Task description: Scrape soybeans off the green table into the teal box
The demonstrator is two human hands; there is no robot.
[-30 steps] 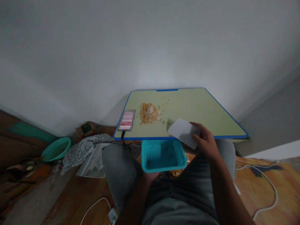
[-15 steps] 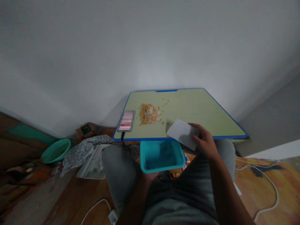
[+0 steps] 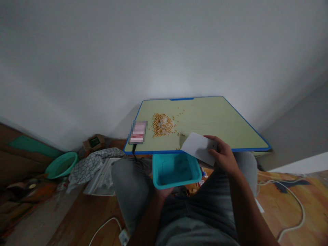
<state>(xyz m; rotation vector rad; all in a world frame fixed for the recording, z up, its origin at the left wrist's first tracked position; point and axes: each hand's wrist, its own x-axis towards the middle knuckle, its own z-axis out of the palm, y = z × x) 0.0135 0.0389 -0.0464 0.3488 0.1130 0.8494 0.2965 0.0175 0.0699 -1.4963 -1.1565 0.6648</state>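
Note:
My left hand (image 3: 164,192) grips a turquoise plastic tub (image 3: 176,184) from below, its fingers mostly hidden; the tub sits just under the near edge of a small table (image 3: 217,116). Pinched between the thumb and fingers of my right hand (image 3: 222,153) is a flat white sheet, stiff like a plastic card (image 3: 198,147), tilted over the table edge with its left corner above the tub's back rim. A pile of soybeans (image 3: 160,128) with some whitish grains (image 3: 164,122) in it lies left of centre on the tabletop. A few stray soybeans (image 3: 178,149) are near the card's tip.
A blurred-out pinkish item (image 3: 138,132) with a black strap lies on the table's left edge. On the floor to the left are a green basin (image 3: 61,165), a checked cloth (image 3: 87,167) and a cardboard box (image 3: 94,141). White cables (image 3: 299,205) run across the floor at right.
The white card has shifted slightly left and down along the table edge, with a few soybeans pushed ahead of it. The tub has moved very slightly left.

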